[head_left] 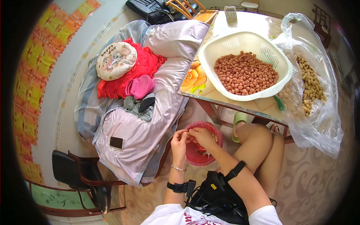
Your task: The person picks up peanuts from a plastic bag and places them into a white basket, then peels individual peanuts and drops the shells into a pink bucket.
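Observation:
My left hand [179, 142] and my right hand [203, 137] meet over a red plastic basin [199, 160] on the floor. Both have their fingers pinched together, fingertips close to each other; whatever lies between them is too small to make out. Pale and reddish scraps show inside the basin, partly covered by my right hand and forearm. Up on the table, a white plastic basket [208, 60] holds many shelled reddish-brown peanuts [243, 74]. To its right, a clear plastic bag [327, 129] contains unshelled peanuts [312, 87].
The table [258, 107] stands ahead, its near edge above my knees. At left is a sofa [172, 75] under a pale cover, bearing a round cushion [117, 60], a pink bag [141, 86] and a phone [116, 142]. A dark chair [77, 172] stands lower left.

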`<state>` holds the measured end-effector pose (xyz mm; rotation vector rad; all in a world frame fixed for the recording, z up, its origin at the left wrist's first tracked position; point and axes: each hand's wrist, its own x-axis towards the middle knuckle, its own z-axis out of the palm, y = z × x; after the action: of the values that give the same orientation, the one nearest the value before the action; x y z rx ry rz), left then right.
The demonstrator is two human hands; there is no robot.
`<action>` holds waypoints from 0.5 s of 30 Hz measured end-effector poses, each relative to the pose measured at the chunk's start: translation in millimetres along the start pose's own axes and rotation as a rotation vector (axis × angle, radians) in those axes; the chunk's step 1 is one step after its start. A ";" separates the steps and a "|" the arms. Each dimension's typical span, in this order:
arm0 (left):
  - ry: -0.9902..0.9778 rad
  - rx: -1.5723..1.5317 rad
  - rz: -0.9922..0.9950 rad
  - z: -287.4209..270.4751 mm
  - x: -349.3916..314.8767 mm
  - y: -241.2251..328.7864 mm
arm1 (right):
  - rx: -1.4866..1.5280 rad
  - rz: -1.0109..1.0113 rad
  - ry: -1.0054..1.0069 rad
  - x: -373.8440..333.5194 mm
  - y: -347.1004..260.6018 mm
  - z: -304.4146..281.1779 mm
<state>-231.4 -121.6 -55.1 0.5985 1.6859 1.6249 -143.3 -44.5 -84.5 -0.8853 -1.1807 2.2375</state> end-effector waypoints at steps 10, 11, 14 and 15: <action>0.049 0.026 0.061 4.1 1.1 4.1 | -0.001 -0.098 -0.006 -0.5 -1.5 1.7; 0.048 0.045 0.074 4.3 1.3 4.1 | 0.020 -0.051 0.003 -0.9 -2.6 1.4; 0.035 0.047 0.085 3.8 1.2 4.7 | 0.016 -0.008 -0.086 -3.2 -6.8 2.0; 0.027 0.031 0.054 3.8 1.1 5.1 | 0.005 -0.038 -0.092 -4.5 -8.0 2.1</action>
<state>-230.0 -117.7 -50.1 0.6448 1.7314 1.6538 -141.0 -44.4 -75.4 -0.7586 -1.2218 2.2708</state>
